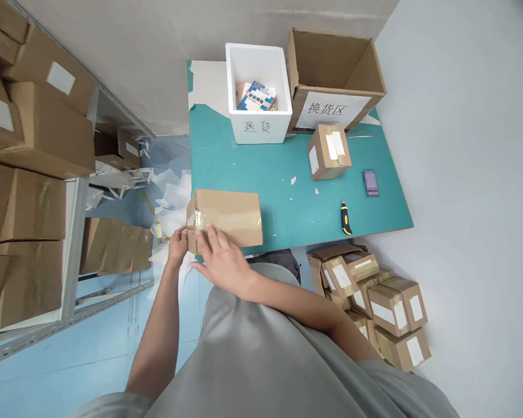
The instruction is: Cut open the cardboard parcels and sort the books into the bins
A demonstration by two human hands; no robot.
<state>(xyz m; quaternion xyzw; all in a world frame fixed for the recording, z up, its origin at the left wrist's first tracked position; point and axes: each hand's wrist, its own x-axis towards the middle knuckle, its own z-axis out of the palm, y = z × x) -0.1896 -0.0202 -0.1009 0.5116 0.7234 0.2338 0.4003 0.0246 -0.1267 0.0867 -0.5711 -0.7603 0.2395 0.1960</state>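
Note:
A taped cardboard box (230,212) lies at the near left corner of the green table (261,168). My right hand (224,261) rests on its near left part, fingers spread and holding nothing. At the box's left end is my left hand (178,247), its thumb and fingers closed together. Whatever is between them is too small to make out. Shiny clear tape (199,219) runs over the left edge of the box, beside my right fingertips. A black and yellow utility knife (345,218) lies farther right on the table.
Behind stand a white bin (258,125) holding books and a large open carton (331,110). A smaller labelled box (329,152) sits before the carton. Shelves with boxes (26,203) line the left side. Several parcels (387,307) are piled at lower right; paper scraps (172,191) litter the floor.

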